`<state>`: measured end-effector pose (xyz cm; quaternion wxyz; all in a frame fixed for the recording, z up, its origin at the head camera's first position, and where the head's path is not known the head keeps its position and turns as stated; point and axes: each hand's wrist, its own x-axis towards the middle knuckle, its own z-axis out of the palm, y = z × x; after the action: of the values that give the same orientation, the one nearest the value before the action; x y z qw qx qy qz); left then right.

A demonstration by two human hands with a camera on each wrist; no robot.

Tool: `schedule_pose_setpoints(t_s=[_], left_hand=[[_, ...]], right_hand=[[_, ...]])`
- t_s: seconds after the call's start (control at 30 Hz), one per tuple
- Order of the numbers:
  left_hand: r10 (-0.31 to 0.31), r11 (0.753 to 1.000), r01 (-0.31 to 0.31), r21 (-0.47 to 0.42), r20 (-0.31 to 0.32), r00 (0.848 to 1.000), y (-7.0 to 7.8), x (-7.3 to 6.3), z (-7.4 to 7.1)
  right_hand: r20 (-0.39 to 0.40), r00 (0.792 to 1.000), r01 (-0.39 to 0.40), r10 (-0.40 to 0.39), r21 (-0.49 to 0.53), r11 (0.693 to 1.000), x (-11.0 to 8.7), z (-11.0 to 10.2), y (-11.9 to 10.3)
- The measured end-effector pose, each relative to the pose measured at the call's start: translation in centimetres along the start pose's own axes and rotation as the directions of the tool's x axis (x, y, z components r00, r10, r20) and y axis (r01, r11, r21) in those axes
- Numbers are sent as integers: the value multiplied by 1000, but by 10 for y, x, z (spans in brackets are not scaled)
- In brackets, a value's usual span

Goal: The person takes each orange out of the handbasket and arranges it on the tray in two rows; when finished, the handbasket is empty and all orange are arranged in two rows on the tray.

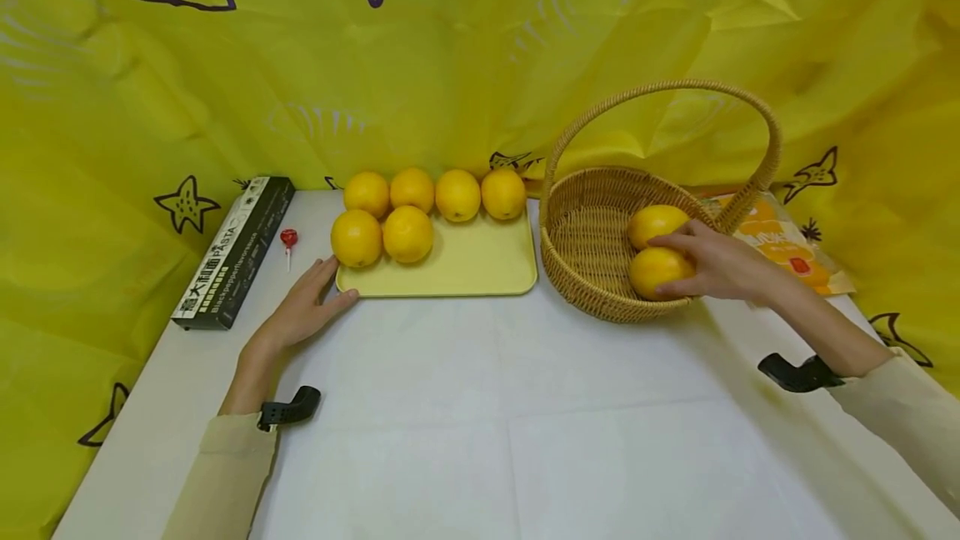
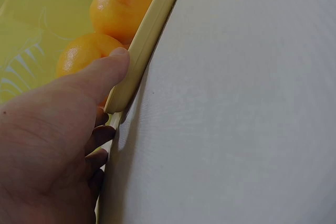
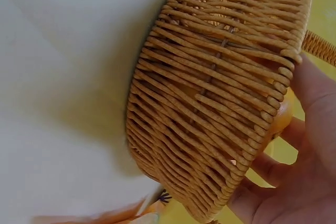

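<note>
My right hand (image 1: 723,261) reaches over the near right rim of the wicker basket (image 1: 588,290) and grips an orange (image 1: 660,272) inside it. Just behind lies a second orange (image 1: 658,225). From the right wrist, the basket's woven side (image 3: 210,82) hides most of the held fruit. At the front left corner of a pale yellow tray (image 1: 480,269) is my left hand (image 1: 303,307). Its thumb lies on the front rim, while the other fingers bend along the left side. Several oranges (image 1: 408,233) sit on this tray in two rows, mostly toward the left and back.
Left of the tray lie a red lollipop (image 1: 288,238) and a black pasta box (image 1: 236,252). An orange-and-white packet (image 1: 787,244) is behind the basket's right side. The basket's tall handle (image 1: 675,86) arches above it. A yellow patterned curtain (image 1: 465,65) hangs behind the white table (image 1: 420,407).
</note>
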<state>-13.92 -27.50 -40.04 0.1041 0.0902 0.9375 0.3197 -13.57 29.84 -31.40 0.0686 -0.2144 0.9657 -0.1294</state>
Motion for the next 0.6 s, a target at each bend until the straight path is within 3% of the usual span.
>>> schedule_pose_setpoints(t_s=[0.33, 0.47, 0.6], left_hand=[[11, 1000, -11, 0, 5, 1000, -4, 0, 3], [7, 1000, -7, 0, 12, 1000, -4, 1, 1], [18, 1000, -18, -7, 4, 1000, -3, 3, -2]], right_hand=[[28, 999, -20, 18, 51, 999, 3, 7, 2], [-34, 999, -41, 43, 51, 998, 5, 9, -3], [-154, 982, -73, 107, 207, 976, 5, 6, -14]])
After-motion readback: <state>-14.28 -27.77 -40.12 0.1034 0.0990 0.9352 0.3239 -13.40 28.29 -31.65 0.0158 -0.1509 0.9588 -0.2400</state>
